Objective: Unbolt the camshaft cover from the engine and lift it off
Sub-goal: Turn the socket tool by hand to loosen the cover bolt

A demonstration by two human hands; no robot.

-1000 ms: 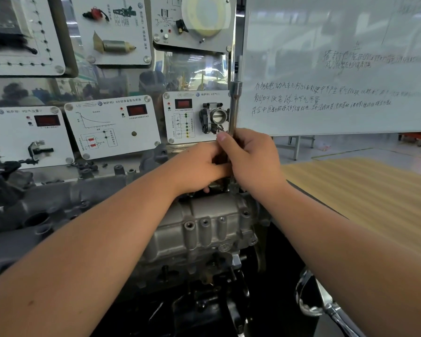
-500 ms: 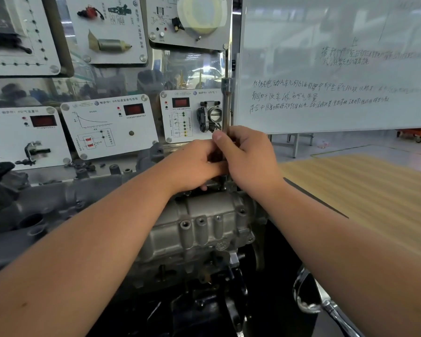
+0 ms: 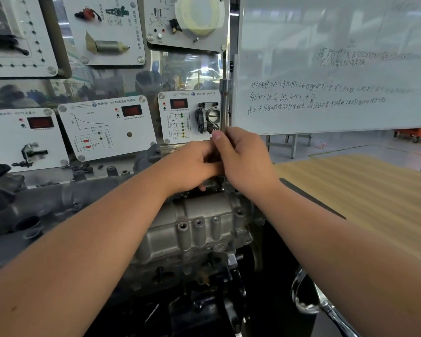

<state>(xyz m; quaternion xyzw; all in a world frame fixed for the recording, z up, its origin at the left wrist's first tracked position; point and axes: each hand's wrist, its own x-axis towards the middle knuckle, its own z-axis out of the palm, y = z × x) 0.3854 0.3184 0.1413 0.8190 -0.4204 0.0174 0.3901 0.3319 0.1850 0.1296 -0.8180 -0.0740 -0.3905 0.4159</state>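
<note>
The grey cast camshaft cover (image 3: 199,222) lies on top of the engine in the middle of the view, with several bolt bosses along its near side. A long steel socket extension bar (image 3: 225,103) stands upright over the cover's far right corner. My right hand (image 3: 243,159) grips the bar's lower part, thumb up along the shaft. My left hand (image 3: 192,164) closes around the same bar from the left, touching my right hand. The bar's lower end and the bolt under it are hidden by my hands.
Training display panels (image 3: 107,127) with sensors stand right behind the engine. A whiteboard (image 3: 336,69) fills the upper right. A wooden tabletop (image 3: 365,195) lies to the right. A chrome tool (image 3: 309,305) lies at the lower right beside the engine stand.
The bar and both hands stay in place on the cover's far corner; the whole view has shifted slightly, and the bar's top sits a little lower against the panels.
</note>
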